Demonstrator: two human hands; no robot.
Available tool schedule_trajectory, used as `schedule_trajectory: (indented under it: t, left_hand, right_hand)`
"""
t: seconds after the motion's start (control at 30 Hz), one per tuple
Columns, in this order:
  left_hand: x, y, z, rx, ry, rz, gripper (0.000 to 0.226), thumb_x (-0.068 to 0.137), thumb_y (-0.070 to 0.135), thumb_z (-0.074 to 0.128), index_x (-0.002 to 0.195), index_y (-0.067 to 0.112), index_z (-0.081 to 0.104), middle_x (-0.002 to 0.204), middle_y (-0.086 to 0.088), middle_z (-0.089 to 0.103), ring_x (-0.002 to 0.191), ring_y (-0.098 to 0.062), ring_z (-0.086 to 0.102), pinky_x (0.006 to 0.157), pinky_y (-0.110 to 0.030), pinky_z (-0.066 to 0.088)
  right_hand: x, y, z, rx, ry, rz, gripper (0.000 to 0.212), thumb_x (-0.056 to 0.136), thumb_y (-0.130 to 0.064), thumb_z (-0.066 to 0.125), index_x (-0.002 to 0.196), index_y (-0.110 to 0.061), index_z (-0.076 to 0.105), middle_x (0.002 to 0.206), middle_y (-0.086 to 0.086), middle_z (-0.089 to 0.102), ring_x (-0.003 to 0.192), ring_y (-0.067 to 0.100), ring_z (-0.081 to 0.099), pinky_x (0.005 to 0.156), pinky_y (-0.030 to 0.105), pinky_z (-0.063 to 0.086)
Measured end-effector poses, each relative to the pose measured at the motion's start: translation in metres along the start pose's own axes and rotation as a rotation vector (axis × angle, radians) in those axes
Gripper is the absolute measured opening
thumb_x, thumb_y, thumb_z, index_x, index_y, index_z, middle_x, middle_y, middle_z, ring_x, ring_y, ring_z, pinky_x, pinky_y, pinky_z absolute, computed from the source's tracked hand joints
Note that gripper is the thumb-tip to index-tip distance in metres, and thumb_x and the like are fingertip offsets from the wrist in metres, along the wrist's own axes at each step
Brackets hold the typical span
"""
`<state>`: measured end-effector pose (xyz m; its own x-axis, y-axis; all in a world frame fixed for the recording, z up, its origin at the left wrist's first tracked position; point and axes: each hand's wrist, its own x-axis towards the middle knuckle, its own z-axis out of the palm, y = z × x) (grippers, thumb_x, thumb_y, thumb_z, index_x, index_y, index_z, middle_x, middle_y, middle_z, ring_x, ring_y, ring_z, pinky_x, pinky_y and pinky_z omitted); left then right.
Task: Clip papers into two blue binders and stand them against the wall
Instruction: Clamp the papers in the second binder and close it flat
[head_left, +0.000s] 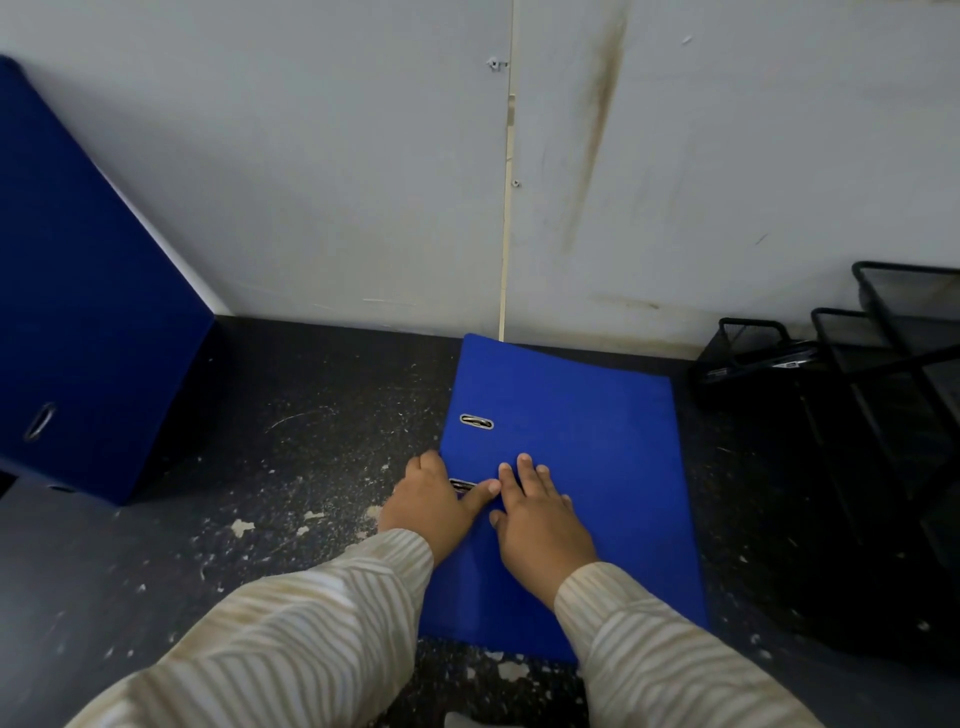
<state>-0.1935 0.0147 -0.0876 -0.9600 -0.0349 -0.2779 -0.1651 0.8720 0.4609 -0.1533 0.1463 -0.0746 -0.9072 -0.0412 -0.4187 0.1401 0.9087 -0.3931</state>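
Observation:
A blue binder (587, 441) lies flat and closed on the dark table, its far edge near the wall. Two metal slots show in its cover near the left edge; the nearer one is partly under my thumb. My left hand (434, 501) curls around the binder's left edge, thumb on the cover. Beside it, my right hand (540, 519) rests flat on the cover with fingers spread. A second, darker blue binder (88, 312) stands upright at the far left, leaning against the wall, with a ring hole low on its spine. No papers are visible.
A black wire-mesh desk tray set (883, 364) stands at the right by the wall (363, 182). The dark table (291, 441) is scuffed with pale chips. A vertical seam runs down the wall just behind the flat binder.

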Motion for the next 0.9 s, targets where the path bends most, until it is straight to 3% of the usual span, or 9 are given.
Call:
schedule_trajectory:
  t: [0.37, 0.6, 0.8, 0.9]
  left_hand:
    - [0.004, -0.005, -0.001, -0.105, -0.008, 0.030, 0.050, 0.085, 0.053, 0.056, 0.113, 0.012, 0.049, 0.121, -0.008, 0.054, 0.101, -0.027, 0.060, 0.080, -0.037, 0.047]
    - [0.001, -0.009, -0.001, -0.219, -0.006, 0.012, 0.043, 0.084, 0.056, 0.054, 0.109, 0.020, 0.052, 0.117, -0.003, 0.055, 0.091, -0.018, 0.056, 0.082, -0.036, 0.049]
    - [0.038, 0.015, -0.011, -0.203, -0.092, -0.155, 0.082, 0.073, 0.074, 0.050, 0.127, 0.012, 0.049, 0.134, -0.012, 0.046, 0.119, -0.032, 0.050, 0.098, -0.045, 0.044]
    - [0.058, 0.033, -0.011, -0.152, -0.076, -0.152, 0.078, 0.079, 0.068, 0.049, 0.130, 0.010, 0.046, 0.137, -0.013, 0.044, 0.121, -0.034, 0.048, 0.097, -0.044, 0.044]
  right_hand:
    - [0.001, 0.001, 0.002, -0.016, 0.015, -0.003, 0.058, 0.100, -0.037, 0.031, 0.149, -0.023, 0.004, 0.159, -0.001, -0.007, 0.146, 0.022, -0.005, 0.117, 0.044, 0.012]
    - [0.001, 0.003, 0.002, -0.002, 0.016, -0.005, 0.058, 0.099, -0.038, 0.031, 0.149, -0.024, 0.004, 0.159, -0.003, -0.007, 0.146, 0.020, -0.005, 0.116, 0.042, 0.011]
    - [0.000, 0.003, 0.002, -0.042, 0.025, -0.009, 0.060, 0.099, -0.038, 0.032, 0.149, -0.023, 0.002, 0.159, -0.002, -0.007, 0.146, 0.020, -0.004, 0.117, 0.042, 0.013]
    - [0.001, 0.004, 0.003, -0.068, 0.023, -0.004, 0.061, 0.099, -0.039, 0.032, 0.149, -0.024, 0.001, 0.159, -0.002, -0.008, 0.146, 0.020, -0.004, 0.117, 0.041, 0.013]
